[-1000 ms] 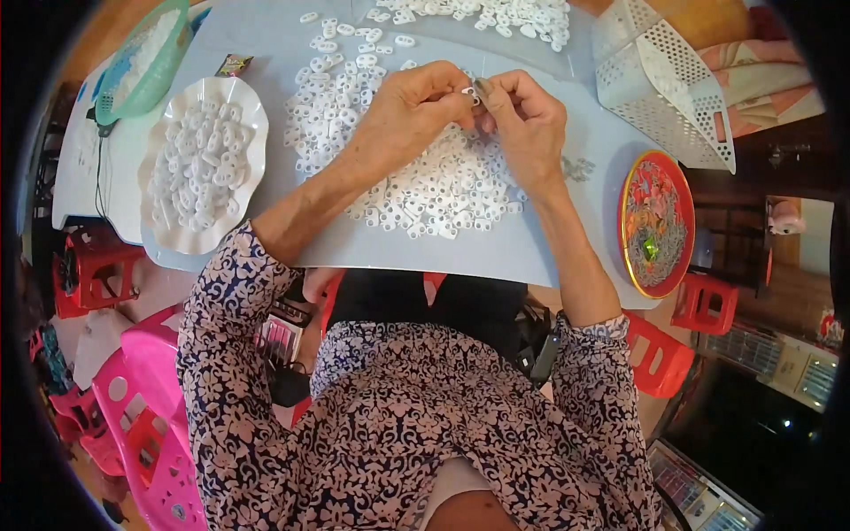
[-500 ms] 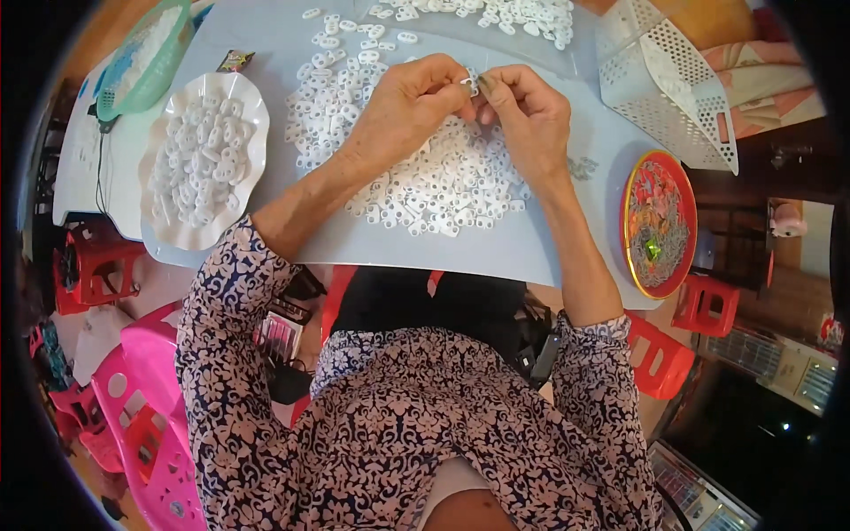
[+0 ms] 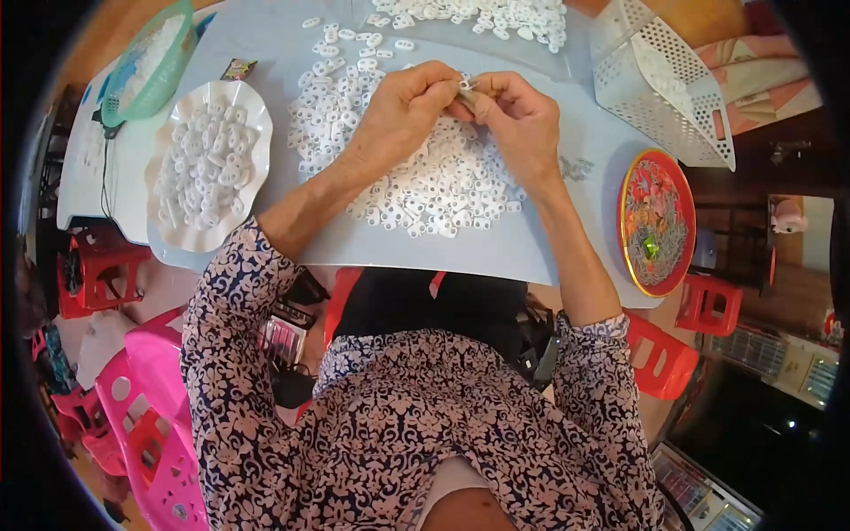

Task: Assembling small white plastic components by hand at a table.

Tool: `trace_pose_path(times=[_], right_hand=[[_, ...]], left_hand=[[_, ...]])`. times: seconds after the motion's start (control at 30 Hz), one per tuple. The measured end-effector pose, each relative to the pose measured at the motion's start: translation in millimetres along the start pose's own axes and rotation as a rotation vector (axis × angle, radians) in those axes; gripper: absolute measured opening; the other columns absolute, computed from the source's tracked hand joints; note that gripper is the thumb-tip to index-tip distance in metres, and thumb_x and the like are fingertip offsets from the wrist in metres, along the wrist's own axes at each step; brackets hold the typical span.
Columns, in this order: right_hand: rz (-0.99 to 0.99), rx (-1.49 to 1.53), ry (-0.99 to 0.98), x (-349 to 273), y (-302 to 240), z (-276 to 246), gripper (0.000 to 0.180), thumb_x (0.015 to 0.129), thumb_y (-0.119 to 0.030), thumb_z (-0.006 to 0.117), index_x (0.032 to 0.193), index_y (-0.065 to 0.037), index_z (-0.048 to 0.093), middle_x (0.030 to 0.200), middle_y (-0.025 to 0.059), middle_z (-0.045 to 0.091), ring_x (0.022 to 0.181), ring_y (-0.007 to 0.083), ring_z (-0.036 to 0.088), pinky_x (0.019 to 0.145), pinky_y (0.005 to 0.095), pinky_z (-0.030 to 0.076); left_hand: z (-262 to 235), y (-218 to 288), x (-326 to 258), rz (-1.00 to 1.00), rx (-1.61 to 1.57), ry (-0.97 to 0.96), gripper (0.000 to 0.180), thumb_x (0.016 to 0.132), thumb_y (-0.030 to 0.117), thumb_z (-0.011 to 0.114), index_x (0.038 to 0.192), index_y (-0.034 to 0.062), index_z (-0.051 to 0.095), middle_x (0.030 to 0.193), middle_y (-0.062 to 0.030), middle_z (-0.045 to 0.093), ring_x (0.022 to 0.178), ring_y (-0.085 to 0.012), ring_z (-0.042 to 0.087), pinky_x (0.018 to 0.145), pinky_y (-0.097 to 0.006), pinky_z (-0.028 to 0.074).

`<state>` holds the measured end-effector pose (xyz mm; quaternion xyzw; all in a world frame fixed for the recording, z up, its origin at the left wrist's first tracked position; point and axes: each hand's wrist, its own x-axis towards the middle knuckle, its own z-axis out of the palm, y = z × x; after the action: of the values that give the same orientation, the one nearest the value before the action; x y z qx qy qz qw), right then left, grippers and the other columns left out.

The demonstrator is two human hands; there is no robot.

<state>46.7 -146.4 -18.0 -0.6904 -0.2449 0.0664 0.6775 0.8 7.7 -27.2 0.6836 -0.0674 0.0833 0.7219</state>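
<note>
Over the far side of a pile of small white plastic pieces with two holes (image 3: 443,190), my two hands meet. My left hand (image 3: 400,113) is closed, thumb and fingertips pinching one small white plastic piece (image 3: 465,86). Against the same piece, my right hand (image 3: 521,119) is closed too, its thumb and forefinger pressed together. Whether the right fingers also hold something thin is too small to tell. Loose white pieces (image 3: 328,111) spread left of and beyond the left hand. A few small grey metal bits (image 3: 575,168) lie beside my right wrist.
At left stands a white wavy-edged plate (image 3: 260,124) heaped with white pieces, near a green basket (image 3: 182,57). At right are a white perforated basket (image 3: 708,133) and a red tray with a gold rim (image 3: 625,241) holding grey metal bits. More white pieces (image 3: 496,13) lie at the back.
Both hands have shifted slightly, and the pinched white piece has turned and sits lower between the fingertips. The right fingers have moved a little left.
</note>
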Motion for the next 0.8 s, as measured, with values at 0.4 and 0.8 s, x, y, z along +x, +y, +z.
trace_pose_path(times=[0.4, 0.8], right_hand=[[0.105, 0.131, 0.226, 2, -9, -14, 0.011, 0.087, -0.007, 0.062, 0.092, 0.003, 0.062, 0.081, 0.005, 0.063, 0.069, 0.008, 0.054, 0.067, 0.0218, 0.046], [0.097, 0.079, 0.248, 2, 0, -19, 0.014, 0.084, -0.01, 0.066, 0.092, 0.001, 0.067, 0.073, -0.0013, 0.061, 0.064, 0.0046, 0.05, 0.058, 0.0194, 0.042]], left_hand=[[-15, 18, 6, 0.085, 0.291, 0.163, 0.016, 0.09, 0.009, 0.049, 0.095, -0.0006, 0.06, 0.073, -0.005, 0.063, 0.068, -0.0087, 0.053, 0.063, -0.024, 0.043], [-40, 7, 52, 0.506, 0.837, 0.15, 0.011, 0.079, 0.001, 0.051, 0.086, -0.0028, 0.06, 0.076, -0.0183, 0.06, 0.078, -0.0354, 0.055, 0.072, -0.042, 0.044]])
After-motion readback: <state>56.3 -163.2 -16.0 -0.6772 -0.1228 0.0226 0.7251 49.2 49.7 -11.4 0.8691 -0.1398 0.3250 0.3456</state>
